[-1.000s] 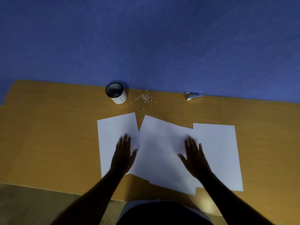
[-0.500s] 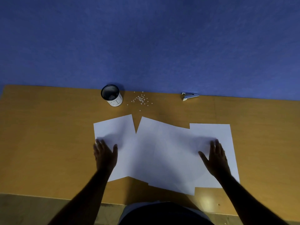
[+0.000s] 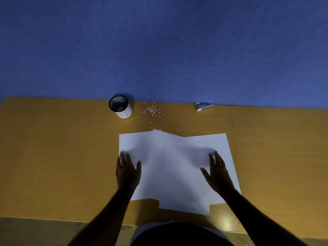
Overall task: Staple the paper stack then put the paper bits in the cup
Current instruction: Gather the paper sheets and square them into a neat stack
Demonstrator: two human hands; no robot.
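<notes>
Several white paper sheets (image 3: pixel 175 166) lie overlapped on the wooden desk (image 3: pixel 62 157), their edges uneven. My left hand (image 3: pixel 126 170) presses flat on the left sheet, fingers spread. On the right sheet my right hand (image 3: pixel 217 173) lies flat in the same way. A black mesh cup (image 3: pixel 120 106) with a white label stands at the back of the desk. Small white paper bits (image 3: pixel 151 110) are scattered just right of the cup. A silver stapler (image 3: pixel 204 106) lies further right against the wall.
A blue wall (image 3: pixel 159 50) rises directly behind the desk. The desk's front edge runs close to my body, with floor showing below at the left.
Both hands moved outward to the side sheets, then slid them inward, so the three sheets now overlap much more closely. The cup, bits and stapler stayed put.
</notes>
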